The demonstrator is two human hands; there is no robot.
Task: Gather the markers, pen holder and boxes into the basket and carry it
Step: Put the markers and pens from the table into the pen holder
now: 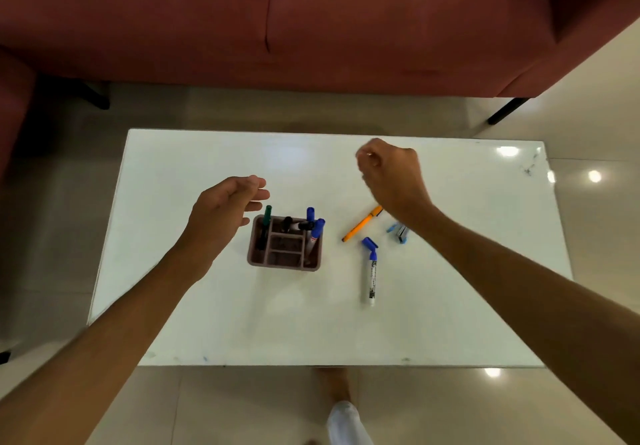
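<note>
Our left hand (225, 207) open, empty, fingers just beside pen holder (285, 242) mid-table. Our right hand (389, 171) curled loosely, grasp unclear, above far edge. Blue marker (370, 271) lies near front edge.

- The scene was lit evenly from overhead; round lamp reflections were seen on the glossy table (214, 323) at upper right and on the floor (595, 176).
- Only soft, faint shadows were cast beneath the pen holder (284, 244).
- The sofa (311, 19) across the top was left dim.
- Straight edges were bowed by wide-angle distortion.
- Slight softness was noted throughout, with blur on the left hand (221, 212).
</note>
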